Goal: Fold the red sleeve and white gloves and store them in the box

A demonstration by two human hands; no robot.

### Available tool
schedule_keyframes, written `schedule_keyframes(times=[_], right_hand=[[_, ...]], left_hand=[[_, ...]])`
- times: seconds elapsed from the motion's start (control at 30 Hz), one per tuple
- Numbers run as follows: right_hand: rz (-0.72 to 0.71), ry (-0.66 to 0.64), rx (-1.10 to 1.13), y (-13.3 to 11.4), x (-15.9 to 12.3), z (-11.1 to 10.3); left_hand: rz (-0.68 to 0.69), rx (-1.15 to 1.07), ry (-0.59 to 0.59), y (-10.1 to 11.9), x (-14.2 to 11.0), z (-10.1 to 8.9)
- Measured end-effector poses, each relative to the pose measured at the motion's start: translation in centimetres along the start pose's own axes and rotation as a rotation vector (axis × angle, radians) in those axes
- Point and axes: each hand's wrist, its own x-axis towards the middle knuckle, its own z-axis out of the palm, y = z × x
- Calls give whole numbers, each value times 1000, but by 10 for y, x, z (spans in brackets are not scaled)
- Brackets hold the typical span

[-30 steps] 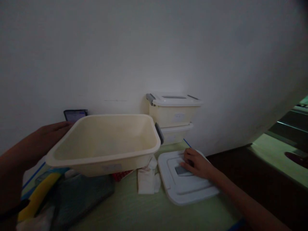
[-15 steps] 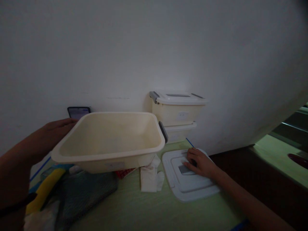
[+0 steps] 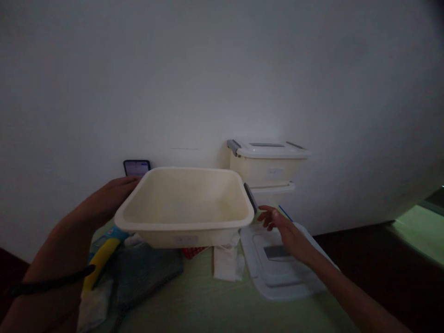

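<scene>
My left hand [image 3: 113,196] lies against the left side of the open cream storage bin [image 3: 185,199]; its finger closure is hidden. My right hand [image 3: 277,224], empty with fingers loosely parted, hovers just beside the bin's gray latch [image 3: 250,198], above the white lid [image 3: 284,273].

Plain pale grey-white wall [image 3: 187,83] behind table, faint horizontal scratch low on it. Light dim, slightly brighter patch of wall above stacked boxes [image 3: 268,169]. Table [image 3: 194,296] green, surface faintly mottled, strip of blue at edge. Floor [image 3: 364,249] dark reddish brown, right of table. Another pale green surface [image 3: 421,240] at far right, partly out of view.
</scene>
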Motion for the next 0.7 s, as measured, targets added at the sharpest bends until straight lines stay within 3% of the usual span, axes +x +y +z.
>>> schedule_keyframes(times=[0.13, 0.2, 0.27, 0.37, 0.53, 0.7], right_hand=[[17, -43, 254, -43, 30, 21], [164, -33, 593, -65, 39, 22], [225, 31, 758, -84, 42, 15], [304, 193, 804, -103, 39, -8], [389, 150, 753, -98, 22, -60], [563, 197, 697, -70, 0, -93]], left_hand=[[-35, -248, -95, -7, 0, -2], [-54, -331, -111, -7, -1, -3], [-67, -387, -132, -3, -2, -2], [-71, -442, -113, 5, -5, 6], [96, -531, -229, 17, -8, 38], [59, -662, -610, 20, -13, 77]])
